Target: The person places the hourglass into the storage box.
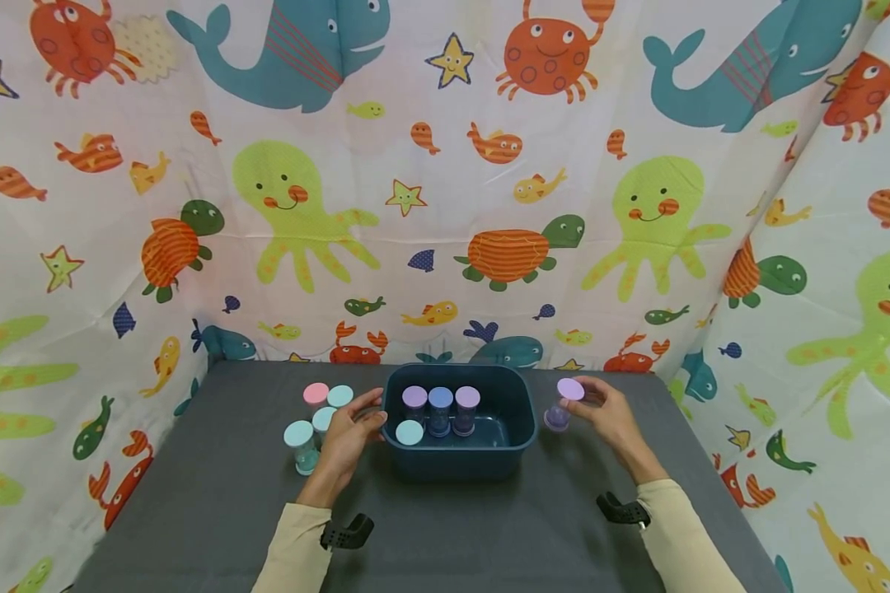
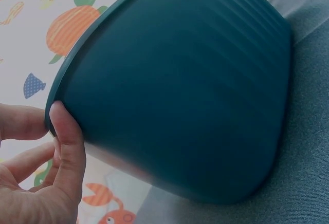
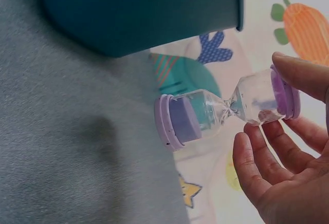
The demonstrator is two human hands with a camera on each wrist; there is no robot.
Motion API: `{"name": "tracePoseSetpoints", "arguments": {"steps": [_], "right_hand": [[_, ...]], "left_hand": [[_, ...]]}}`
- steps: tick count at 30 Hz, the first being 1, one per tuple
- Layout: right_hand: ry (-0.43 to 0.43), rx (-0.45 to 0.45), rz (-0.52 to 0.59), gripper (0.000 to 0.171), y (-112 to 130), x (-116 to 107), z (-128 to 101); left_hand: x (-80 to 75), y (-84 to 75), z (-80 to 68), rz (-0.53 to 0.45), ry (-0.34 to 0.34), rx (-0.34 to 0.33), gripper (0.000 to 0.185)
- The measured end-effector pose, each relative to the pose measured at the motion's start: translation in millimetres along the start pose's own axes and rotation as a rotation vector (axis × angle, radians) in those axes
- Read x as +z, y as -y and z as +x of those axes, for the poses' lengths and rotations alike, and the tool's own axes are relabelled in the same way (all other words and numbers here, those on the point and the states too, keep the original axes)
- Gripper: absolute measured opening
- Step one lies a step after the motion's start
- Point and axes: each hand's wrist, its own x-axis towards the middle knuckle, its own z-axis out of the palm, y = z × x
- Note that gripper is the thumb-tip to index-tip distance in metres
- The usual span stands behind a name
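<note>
At its upper end, my right hand [image 1: 608, 416] holds a small hourglass [image 3: 231, 108] with purple caps, upright and just right of the dark blue bin [image 1: 460, 465]. Purple sand lies in its lower bulb. My left hand [image 1: 347, 441] pinches the bin's left rim between thumb and fingers. Inside the bin stand several hourglasses: a purple-capped one [image 1: 414, 399], a blue-capped one [image 1: 440, 408], another purple-capped one [image 1: 466, 408] and one with a mint cap [image 1: 409, 432].
Left of the bin, near my left hand, stand several more hourglasses, among them a pink-capped one [image 1: 316, 394] and a mint-capped one [image 1: 300, 445]. The dark grey table [image 1: 215, 486] has a sea-animal curtain [image 1: 415, 272] behind it and at both sides.
</note>
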Motion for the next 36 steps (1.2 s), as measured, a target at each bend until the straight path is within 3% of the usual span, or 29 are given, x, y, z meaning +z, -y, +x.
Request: {"name": "tracePoseSetpoints", "arguments": {"steps": [15, 29, 36], "right_hand": [[0.009, -0.034, 0.022, 0.062, 33.7, -11.3, -7.3], [-0.005, -0.124, 0.018, 0.062, 57.9, -17.4, -11.8], [-0.005, -0.162, 0.015, 0.060, 71.3, -15.6, -15.2]], "left_hand": [[-0.2, -2.6, 0.4, 0.001, 0.002, -0.007, 0.044], [0.1, 0.5, -0.7, 0.022, -0.009, -0.036, 0.043], [1.2, -0.6, -0.6, 0.019, -0.005, -0.017, 0.043]]}}
